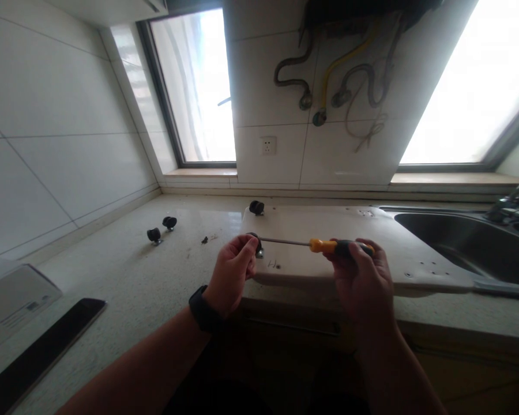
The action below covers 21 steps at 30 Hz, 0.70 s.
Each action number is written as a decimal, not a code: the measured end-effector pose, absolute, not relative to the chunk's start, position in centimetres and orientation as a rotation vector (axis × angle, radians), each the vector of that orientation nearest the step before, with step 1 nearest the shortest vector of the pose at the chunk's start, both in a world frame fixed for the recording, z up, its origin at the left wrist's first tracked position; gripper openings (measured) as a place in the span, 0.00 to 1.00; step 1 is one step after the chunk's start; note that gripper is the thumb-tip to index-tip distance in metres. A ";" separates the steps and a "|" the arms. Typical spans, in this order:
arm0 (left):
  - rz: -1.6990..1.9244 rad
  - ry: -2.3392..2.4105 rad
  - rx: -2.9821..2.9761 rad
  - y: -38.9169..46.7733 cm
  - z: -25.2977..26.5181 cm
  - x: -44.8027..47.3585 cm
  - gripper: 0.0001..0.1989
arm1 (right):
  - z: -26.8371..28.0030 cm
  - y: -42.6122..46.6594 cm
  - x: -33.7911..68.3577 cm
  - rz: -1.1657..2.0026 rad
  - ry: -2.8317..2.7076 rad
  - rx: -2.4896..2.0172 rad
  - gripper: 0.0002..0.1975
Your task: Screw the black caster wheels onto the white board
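1. Across the bench's (125,271) front edge, the right hand (363,271) is clamped on the handle of a screwdriver (322,245). The tool looks light and rigid; the thick black-and-yellow grip is the place to hold it, as the thin metal shaft would probably slip in the fingers.
2. The left hand (233,258) is closed, thumb against fingers, on the front caster (260,249), at the panel's left end towards the bench's front edge. The caster is likely small, hard and light, and apt to swivel, so a pinch on its wheel body suits. Fingers and dim light hide the shaft's tip; I cannot tell whether it touches the caster.
3. The white panel (324,222) lies along the front edge, reaching right to the sink (458,236). It seems stiff, smooth and fairly heavy, best gripped by its rim.
4. Farther off, the back caster (256,208) stands on the panel's far left corner; two loose casters (154,234) sit towards the bench's back left corner.
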<state>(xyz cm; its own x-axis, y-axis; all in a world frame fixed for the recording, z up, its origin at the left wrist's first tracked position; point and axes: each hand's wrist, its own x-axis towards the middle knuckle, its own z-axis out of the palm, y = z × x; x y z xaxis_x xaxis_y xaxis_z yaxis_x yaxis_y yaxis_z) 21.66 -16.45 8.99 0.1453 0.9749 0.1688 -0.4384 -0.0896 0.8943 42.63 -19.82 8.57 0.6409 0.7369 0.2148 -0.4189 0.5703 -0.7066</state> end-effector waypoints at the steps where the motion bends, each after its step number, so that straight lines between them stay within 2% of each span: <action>1: 1.351 0.698 1.071 -16.4 9.0 21.6 0.15 | 8.6 -19.9 42.6 0.721 -0.531 -0.660 0.21; 13: 1.227 0.918 1.708 -15.5 10.3 18.9 0.10 | 8.4 -20.6 42.7 0.725 -0.533 -0.655 0.18; 21: 1.161 0.811 1.826 -15.1 11.1 17.8 0.07 | 8.3 -20.9 42.8 0.768 -0.630 -0.656 0.20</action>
<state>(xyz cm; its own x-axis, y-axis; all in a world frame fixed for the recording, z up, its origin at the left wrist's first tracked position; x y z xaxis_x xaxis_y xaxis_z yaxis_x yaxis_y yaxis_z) 17.77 -15.07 11.06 0.3709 0.8354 0.4056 0.0935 -0.4681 0.8787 42.79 -20.89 8.34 0.5626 0.7822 0.2675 -0.4156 0.5474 -0.7264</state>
